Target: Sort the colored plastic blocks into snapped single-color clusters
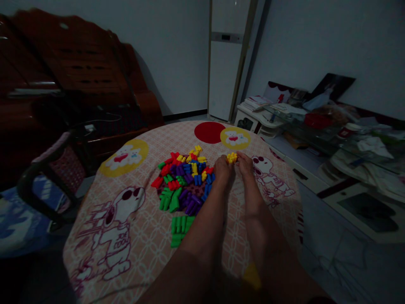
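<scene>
A knobby yellow plastic building block (232,158) is held between my two hands, over the right half of the round table. My left hand (222,166) is closed on its left side, knuckles toward me. From the right, the fingers of my right hand (245,163) pinch it. To the left lies a loose heap of plastic building blocks: red blocks (166,169), purple blocks (191,203), blue blocks (198,180) and green blocks (171,199), with more yellow ones at its far side. Nearer me, a green block group (180,230) is partly hidden by my left forearm.
A patterned cloth (152,257) with cartoon dogs covers the table. A chair (53,177) stands at its left, a wooden bench (79,63) behind. A cluttered glass-topped cabinet (332,139) runs along the right wall. A tall white air conditioner (224,76) stands in the corner.
</scene>
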### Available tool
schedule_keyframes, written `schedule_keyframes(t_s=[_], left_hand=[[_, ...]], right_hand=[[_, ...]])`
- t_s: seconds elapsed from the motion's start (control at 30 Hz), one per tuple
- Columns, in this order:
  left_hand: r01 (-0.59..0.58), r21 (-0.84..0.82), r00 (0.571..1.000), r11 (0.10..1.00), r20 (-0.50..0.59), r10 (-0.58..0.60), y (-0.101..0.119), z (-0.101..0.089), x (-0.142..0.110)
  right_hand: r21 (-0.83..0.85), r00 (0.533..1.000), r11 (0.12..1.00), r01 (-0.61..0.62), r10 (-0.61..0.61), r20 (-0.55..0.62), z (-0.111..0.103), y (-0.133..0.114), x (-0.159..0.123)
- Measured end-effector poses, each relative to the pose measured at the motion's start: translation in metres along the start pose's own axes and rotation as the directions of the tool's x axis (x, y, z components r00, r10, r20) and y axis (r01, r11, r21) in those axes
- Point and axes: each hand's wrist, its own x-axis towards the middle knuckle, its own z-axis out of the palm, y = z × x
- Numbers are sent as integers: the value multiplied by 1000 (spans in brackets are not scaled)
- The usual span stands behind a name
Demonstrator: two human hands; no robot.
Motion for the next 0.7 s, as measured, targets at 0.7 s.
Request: schedule_keyframes(t_s=[0.7], left_hand=[[-600,417,800,683,326,503,-34,-63,-139]], right_hand=[[60,994,994,-91,95,-61,1,-7,-4]])
